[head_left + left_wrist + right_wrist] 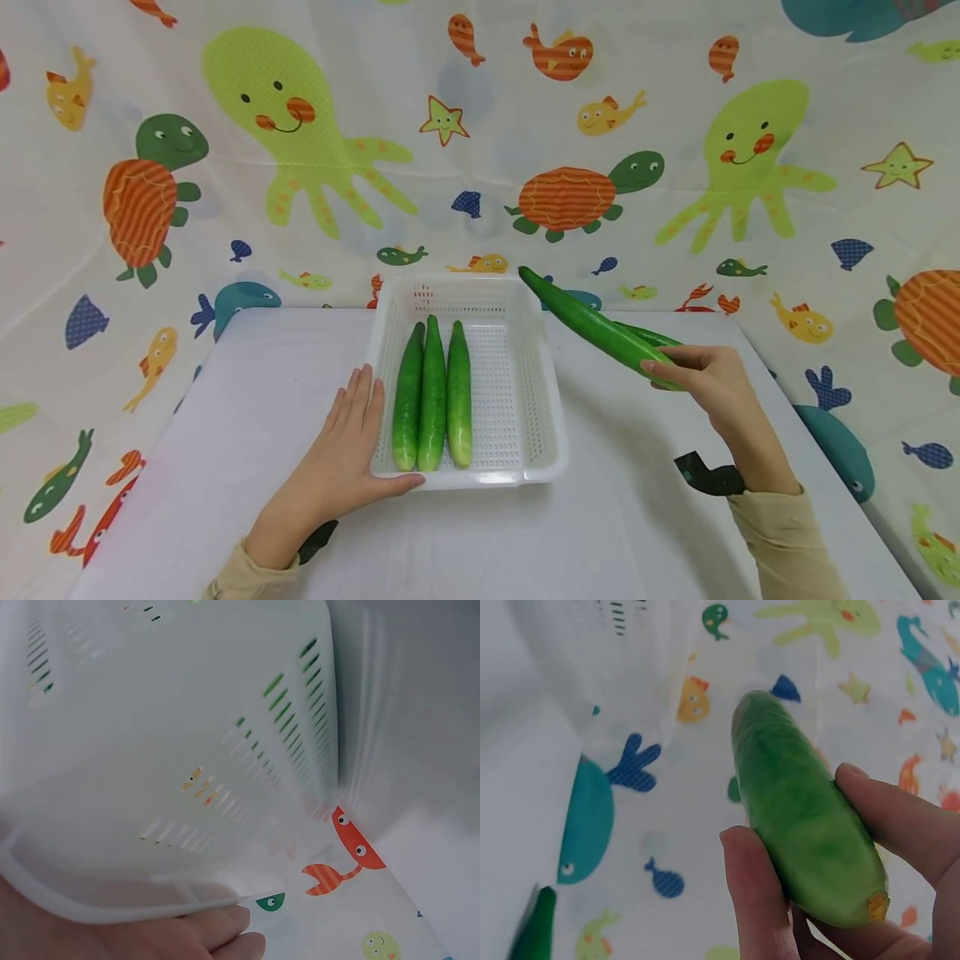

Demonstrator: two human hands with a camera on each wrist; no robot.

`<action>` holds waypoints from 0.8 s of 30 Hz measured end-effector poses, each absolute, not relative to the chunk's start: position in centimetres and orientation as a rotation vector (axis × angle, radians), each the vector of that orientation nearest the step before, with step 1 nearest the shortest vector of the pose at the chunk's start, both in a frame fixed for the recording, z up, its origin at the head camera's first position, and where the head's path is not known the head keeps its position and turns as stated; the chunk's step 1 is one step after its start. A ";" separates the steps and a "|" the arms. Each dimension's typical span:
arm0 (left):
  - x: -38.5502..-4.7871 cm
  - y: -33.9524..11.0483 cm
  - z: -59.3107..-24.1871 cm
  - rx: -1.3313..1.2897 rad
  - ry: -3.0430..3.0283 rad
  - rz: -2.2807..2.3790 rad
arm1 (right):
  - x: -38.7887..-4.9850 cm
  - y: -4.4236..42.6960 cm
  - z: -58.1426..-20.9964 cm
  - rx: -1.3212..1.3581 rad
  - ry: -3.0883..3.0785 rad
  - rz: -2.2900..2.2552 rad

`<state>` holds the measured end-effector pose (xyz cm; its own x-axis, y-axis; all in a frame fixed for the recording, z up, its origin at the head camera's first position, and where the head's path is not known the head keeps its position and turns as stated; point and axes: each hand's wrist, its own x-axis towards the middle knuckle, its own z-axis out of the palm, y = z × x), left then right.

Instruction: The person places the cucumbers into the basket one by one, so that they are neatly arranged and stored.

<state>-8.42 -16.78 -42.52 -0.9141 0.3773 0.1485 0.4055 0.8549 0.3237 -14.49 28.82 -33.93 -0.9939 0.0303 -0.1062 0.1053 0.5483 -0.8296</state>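
Observation:
The right hand [701, 383] pinches one end of a green cucumber [592, 325] and holds it raised, its far tip over the basket's right rim. Up close in the right wrist view, thumb and fingers of the hand [840, 862] grip the cucumber [802, 817] near its blunt end. At the left rim of a white basket [551, 400], the left hand [333, 454] rests with straight fingers along the side and the thumb on the front rim. Three cucumbers [432, 400] lie side by side in the basket's left half. In the left wrist view, fingers [217, 930] touch the basket rim [112, 911].
Behind the held cucumber, another cucumber [647, 335] is partly hidden on the right side; its tip [536, 926] shows in the right wrist view. A white cloth covers the table [262, 367]. A curtain printed with sea animals [480, 108] hangs behind it.

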 end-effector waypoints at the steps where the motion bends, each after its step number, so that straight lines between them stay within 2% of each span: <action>1: -8.4 -16.8 -42.5 -0.624 -2.945 -0.541 | -14.6 28.4 -33.5 0.107 2.690 -1.441; 10: -8.5 -16.8 -42.7 -0.623 -2.939 -0.544 | -16.1 24.1 -30.9 -0.158 2.913 -1.095; 18: -8.5 -16.8 -42.7 -0.614 -2.953 -0.541 | -17.9 19.5 -30.7 -0.455 3.071 -0.767; 24: -8.5 -16.8 -42.7 -0.617 -2.954 -0.544 | -19.2 16.1 -30.5 -0.531 3.106 -0.594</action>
